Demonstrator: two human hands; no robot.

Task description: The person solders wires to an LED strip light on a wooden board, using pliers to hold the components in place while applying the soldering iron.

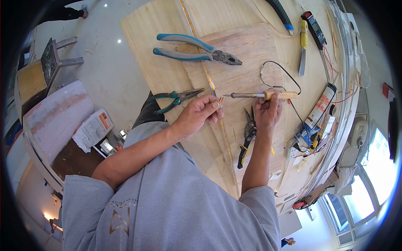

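My right hand (268, 111) grips a soldering iron (247, 95) by its wooden handle, its metal tip pointing left toward my other hand. My left hand (200, 112) pinches thin red and yellow wire ends (220, 101), right at the iron's tip. Beneath the hands, a narrow LED strip (209, 79) with an orange-yellow face runs lengthwise across the wooden boards. Green-handled long-nose pliers (176, 98) lie beside my left wrist. Black-and-yellow cutters (247, 138) rest just left of my right forearm. The iron's dark cord (289, 74) loops above its handle.
Large blue-handled pliers (213, 54) lie on a plywood panel (251, 42) farther up. At the right are a yellow utility knife (303, 46), a sealant tube (320, 106) and a power strip (290, 159). A wooden stool (48, 69) stands on the floor at the left.
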